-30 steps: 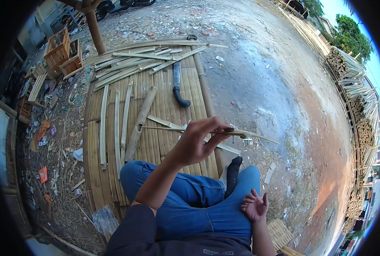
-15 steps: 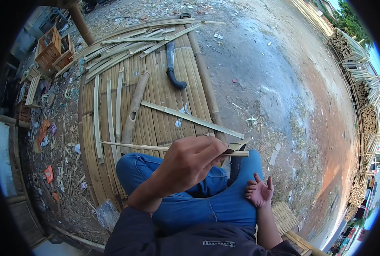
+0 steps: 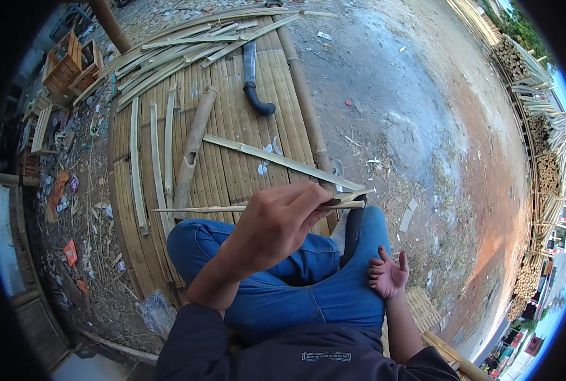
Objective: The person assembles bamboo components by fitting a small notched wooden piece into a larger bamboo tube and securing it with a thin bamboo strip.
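Note:
My left hand point(image 3: 271, 223) is closed around a slender bamboo strip point(image 3: 216, 209) above my lap. Its pointed end reaches out to the left, and its blunt end shows past my fingers on the right. A small dark piece sits at my fingertips, too small to name. Close to the blunt end a thin pale sliver point(image 3: 363, 193) sticks up. On my right thigh rests my right hand point(image 3: 390, 274), palm upward, fingers loosely apart and holding nothing. A long split bamboo slat point(image 3: 276, 159) lies slantwise beyond my left hand.
Split slats point(image 3: 168, 60) are piled at the far end of the bamboo platform point(image 3: 232, 120). A machete point(image 3: 251, 76) with a curved dark handle lies there, beside a hollow bamboo pole point(image 3: 197, 136). Wooden crates point(image 3: 62, 60) stand at the left; bundled poles point(image 3: 540, 130) line the far right.
My view has tipped slightly, so the platform and its contents sit higher in it. The strip in my left hand now lies nearly level, its blunt end raised. My right hand stays on the thigh.

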Available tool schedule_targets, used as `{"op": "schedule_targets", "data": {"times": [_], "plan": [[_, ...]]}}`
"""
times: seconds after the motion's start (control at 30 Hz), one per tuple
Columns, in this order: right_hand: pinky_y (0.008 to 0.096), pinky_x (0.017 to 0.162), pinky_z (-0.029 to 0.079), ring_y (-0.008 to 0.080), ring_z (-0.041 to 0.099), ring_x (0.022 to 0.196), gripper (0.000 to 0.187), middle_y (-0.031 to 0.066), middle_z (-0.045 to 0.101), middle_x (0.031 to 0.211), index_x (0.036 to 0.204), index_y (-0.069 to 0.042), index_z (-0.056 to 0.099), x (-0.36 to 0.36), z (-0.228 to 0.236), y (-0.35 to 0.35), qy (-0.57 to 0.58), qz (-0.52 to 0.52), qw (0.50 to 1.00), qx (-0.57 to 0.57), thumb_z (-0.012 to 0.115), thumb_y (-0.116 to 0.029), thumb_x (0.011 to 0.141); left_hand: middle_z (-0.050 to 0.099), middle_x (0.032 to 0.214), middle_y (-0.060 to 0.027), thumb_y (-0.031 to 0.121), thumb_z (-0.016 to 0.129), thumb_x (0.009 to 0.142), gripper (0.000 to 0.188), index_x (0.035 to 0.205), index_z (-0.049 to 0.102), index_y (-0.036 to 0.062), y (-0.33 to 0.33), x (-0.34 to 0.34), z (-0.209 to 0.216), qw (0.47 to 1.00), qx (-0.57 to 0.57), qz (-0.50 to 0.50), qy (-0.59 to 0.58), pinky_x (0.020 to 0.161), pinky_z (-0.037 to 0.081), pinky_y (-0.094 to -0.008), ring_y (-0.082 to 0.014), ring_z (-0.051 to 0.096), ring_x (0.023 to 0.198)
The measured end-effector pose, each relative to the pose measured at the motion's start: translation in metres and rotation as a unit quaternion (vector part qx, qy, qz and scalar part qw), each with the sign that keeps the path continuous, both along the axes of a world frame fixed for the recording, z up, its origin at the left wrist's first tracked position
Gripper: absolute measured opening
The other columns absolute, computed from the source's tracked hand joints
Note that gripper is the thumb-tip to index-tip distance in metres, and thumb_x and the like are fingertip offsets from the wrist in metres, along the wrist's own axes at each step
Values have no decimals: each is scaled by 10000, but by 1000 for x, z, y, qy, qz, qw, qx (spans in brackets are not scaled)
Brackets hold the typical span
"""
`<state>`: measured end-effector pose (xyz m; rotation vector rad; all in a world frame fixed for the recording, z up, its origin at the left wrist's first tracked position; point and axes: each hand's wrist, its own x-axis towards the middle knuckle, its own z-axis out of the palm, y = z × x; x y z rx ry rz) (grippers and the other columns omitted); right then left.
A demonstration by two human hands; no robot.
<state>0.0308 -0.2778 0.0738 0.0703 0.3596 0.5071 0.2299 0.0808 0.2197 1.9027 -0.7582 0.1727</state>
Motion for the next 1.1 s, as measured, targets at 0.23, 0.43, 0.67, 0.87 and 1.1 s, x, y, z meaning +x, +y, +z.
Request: {"op": "schedule_targets", "data": {"times": [0.23,0.43,0.67,0.87,1.1], "plan": [[481,885,451,259,502,1031,680,136,478,1217,1523,-159,390,0,-2,-1,0,4,1000,-3,455,-601,1011,670,793,-128,3,732,865,183,1010,621,7,-3,-1,-1,999,39,20,20,585,510,-363,-270,686,683],[491,896,458,264,522,1046,675,141,482,1237,1525,-163,363,3,-3,-2,-6,6,1000,-3,451,-596,1015,667,776,-130,12,732,872,191,1021,613,12,-13,-1,-9,999,44,8,26,585,513,-365,-271,684,671],[493,900,463,268,541,1059,669,144,486,1253,1525,-168,346,3,-2,0,-15,9,1000,-3,454,-591,1019,669,781,-131,20,744,860,195,1002,611,8,-18,3,-20,998,49,-4,37,594,525,-371,-277,700,698],[495,903,452,271,506,1040,667,146,473,1236,1530,-166,360,3,-1,0,1,7,1000,-9,438,-589,1020,670,796,-129,13,753,833,182,951,614,4,-17,3,-21,997,56,-34,50,609,536,-382,-278,707,714],[494,896,454,271,506,1040,671,144,471,1241,1534,-169,354,4,-1,1,0,14,1000,-2,435,-592,1020,679,807,-128,33,745,846,191,946,585,4,-12,7,-21,993,70,-82,53,649,548,-384,-291,711,745]]}}
